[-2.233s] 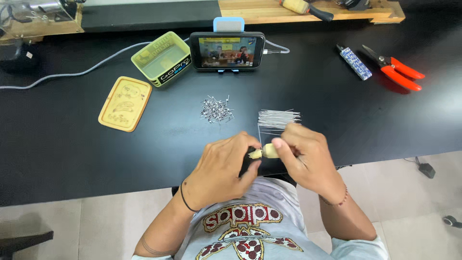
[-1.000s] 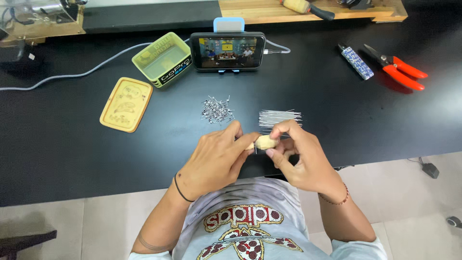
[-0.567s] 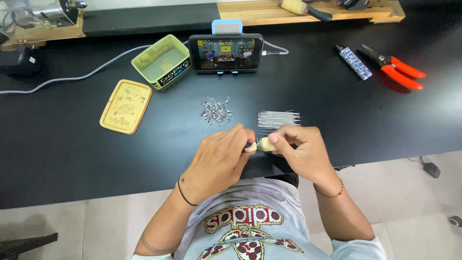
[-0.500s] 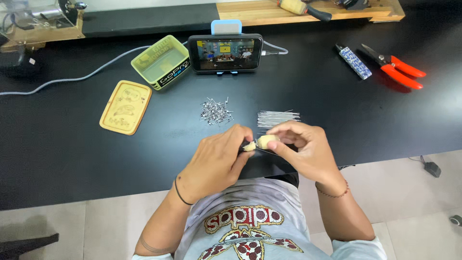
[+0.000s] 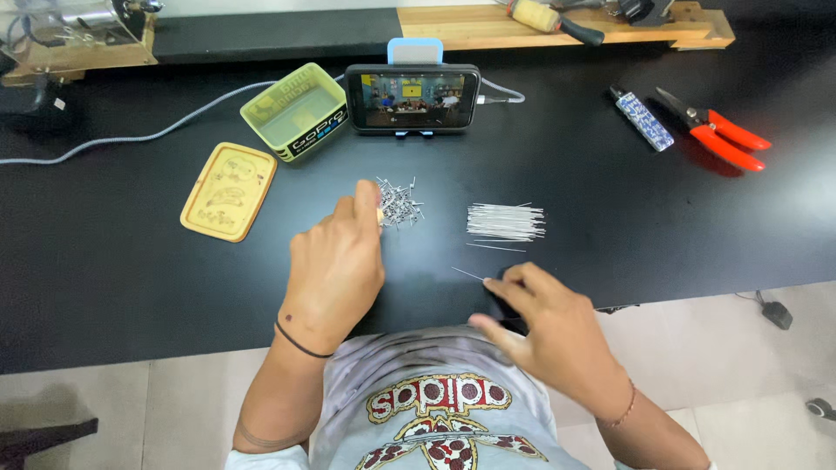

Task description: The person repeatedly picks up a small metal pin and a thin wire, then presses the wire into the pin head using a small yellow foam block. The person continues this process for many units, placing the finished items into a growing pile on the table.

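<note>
Your left hand [image 5: 335, 265] reaches to the pile of small metal pieces [image 5: 399, 202], fingertips pinched narrow at its near edge; whether they hold one, I cannot tell. Your right hand [image 5: 549, 326] pins a dark object at the table edge [image 5: 697, 287], fingers curled; a thin wire [image 5: 468, 274] juts beyond them, the wire bundle [image 5: 505, 222] further out.

head cam | above, looking down | close over black table [image 5: 131, 287]

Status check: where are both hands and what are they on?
Left hand reaching into pile of small metal pieces. Right hand pinching one thin wire at table edge. Wire bundle lies between, untouched.
</note>
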